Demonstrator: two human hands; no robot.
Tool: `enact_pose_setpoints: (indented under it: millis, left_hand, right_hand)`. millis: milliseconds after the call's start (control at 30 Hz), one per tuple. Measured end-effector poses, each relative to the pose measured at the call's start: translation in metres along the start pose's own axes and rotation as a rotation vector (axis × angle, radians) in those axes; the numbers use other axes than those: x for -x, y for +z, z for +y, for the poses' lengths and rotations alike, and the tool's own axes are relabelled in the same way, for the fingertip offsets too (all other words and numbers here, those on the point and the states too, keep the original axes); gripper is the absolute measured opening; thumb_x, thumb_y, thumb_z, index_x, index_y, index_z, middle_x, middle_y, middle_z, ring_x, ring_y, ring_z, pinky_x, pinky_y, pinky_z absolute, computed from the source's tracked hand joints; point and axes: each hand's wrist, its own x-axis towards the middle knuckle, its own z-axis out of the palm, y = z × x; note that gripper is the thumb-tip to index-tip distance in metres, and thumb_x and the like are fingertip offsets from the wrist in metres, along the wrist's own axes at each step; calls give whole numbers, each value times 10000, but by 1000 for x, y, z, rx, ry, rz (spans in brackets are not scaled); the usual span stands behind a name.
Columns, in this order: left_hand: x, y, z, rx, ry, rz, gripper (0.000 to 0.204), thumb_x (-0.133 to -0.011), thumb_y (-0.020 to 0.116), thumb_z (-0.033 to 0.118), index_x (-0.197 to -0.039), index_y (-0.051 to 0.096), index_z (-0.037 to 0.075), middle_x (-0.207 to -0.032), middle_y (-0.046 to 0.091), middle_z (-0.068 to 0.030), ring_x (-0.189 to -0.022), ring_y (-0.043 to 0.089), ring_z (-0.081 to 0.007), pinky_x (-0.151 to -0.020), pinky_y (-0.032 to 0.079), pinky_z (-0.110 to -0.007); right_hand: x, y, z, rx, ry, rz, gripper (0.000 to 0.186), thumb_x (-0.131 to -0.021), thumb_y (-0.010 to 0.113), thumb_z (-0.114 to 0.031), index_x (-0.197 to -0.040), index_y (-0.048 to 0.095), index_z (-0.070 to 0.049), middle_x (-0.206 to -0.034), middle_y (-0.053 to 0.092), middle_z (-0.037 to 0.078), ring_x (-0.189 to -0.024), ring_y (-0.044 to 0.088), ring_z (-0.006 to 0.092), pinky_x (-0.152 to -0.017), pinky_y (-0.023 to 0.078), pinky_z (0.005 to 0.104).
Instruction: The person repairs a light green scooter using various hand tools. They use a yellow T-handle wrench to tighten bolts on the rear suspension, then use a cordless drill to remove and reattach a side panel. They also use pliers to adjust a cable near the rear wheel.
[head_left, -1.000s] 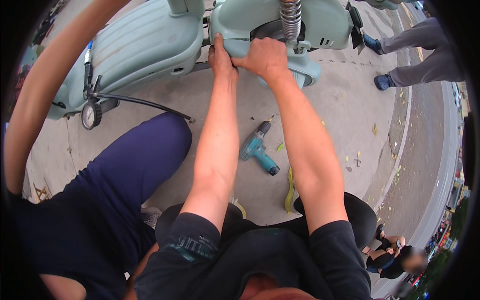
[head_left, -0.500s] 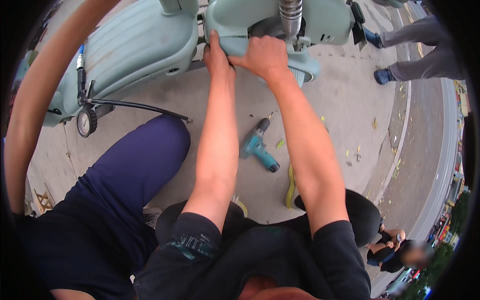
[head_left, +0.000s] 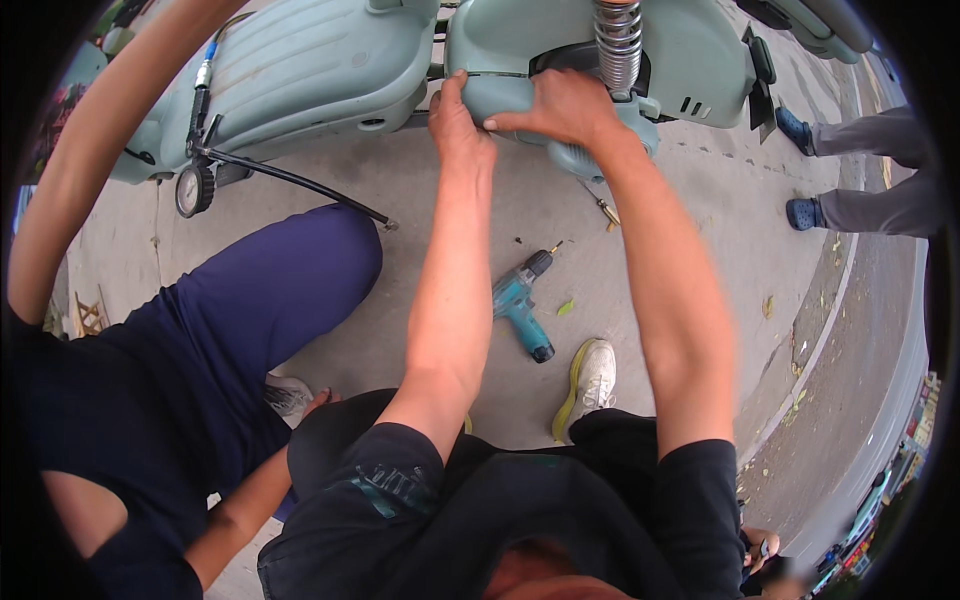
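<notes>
My left hand (head_left: pixel 460 128) grips the left edge of a pale-green panel (head_left: pixel 490 98) on the scooter (head_left: pixel 690 60), thumb pointing up along it. My right hand (head_left: pixel 568 108) is curled over the same panel to the right, thumb stretched toward my left hand, just below and left of a coiled shock absorber (head_left: pixel 618 50). On the concrete between my forearms lies a teal cordless drill (head_left: pixel 522 310). A screwdriver (head_left: pixel 603 208) rests under the scooter's front, near my right forearm.
A co-worker (head_left: pixel 170 420) kneels at my left, one arm (head_left: pixel 90 170) reaching up past an air gauge (head_left: pixel 195 192) with a black hose. Someone in blue clogs (head_left: pixel 805 213) stands at right. A person (head_left: pixel 760 555) is low at bottom right, near the road.
The view has shifted, so the scooter and both my hands appear farther right. My right forearm has swung right, uncovering the screwdriver. My right shoe and more of the co-worker's lower arm now show.
</notes>
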Motion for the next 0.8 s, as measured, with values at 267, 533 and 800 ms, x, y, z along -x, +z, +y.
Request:
enact_pose_setpoints:
  millis: [267,533,800]
  left_hand:
    - [-24,-10,4,-44,-79,-134,380,-862,694,269,-1116,594,6,-1050,609,-84,-960,598,-201,-818,496,-359]
    - [-12,-4,31,-701,-259,-253,615,-926,615,517,-1250,546,-2,-1171,588,-120,-971,595,-215,-671,492,-347]
    - [-34,-12,18,-451,-270,-414,591,-977,537,496,-1355,475,46,-1224,580,-90,-1040,590,-239,-771,508,-393]
  right_hand:
    - [1,-5,-21,-104,125,23,814,-604,731,-751,-870,750,18,-889,737,190,-853,720,324,-750,564,396]
    - [11,-4,-27,-51,195,32,727,-627,748,-705,-851,756,-13,-898,745,155,-857,724,302,-767,570,389]
    - [13,-6,-46,71,308,27,657,-635,774,-676,-893,768,-72,-888,750,81,-848,730,238,-742,576,344]
